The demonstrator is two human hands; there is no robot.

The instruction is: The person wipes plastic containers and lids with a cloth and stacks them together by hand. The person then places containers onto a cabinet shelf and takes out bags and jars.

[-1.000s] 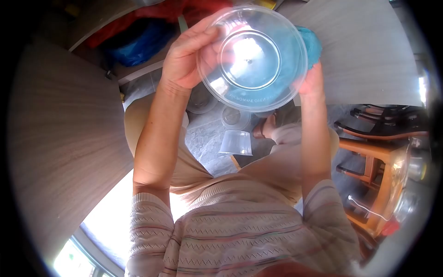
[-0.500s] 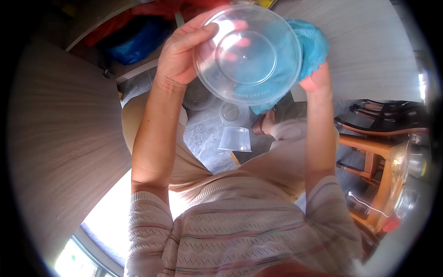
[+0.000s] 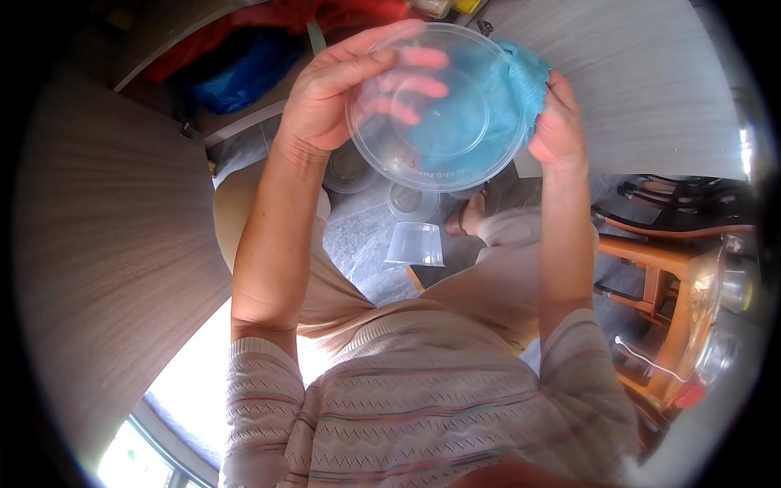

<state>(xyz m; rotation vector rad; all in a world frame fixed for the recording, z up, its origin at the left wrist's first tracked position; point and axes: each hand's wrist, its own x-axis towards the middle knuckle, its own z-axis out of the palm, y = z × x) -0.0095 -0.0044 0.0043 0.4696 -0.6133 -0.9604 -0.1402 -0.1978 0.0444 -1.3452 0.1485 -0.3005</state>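
A clear round plastic lid with raised lettering is held up in front of me. My left hand grips its left edge, thumb on the near face and fingers showing through from behind. At the right edge, my right hand holds a light blue cloth, which is bunched behind the lid and shows through it. The right fingertips are hidden by the cloth. Below on the floor are a clear plastic tub and a round clear container.
An open cabinet with a blue plastic bag and red bags lies ahead. Cabinet doors stand on the left and right. A wooden chair is at the right. Another round clear item rests on the grey floor.
The lid has dropped slightly and its glare has faded. The cloth has shifted up and left behind it, no longer hanging below. More of my right hand shows.
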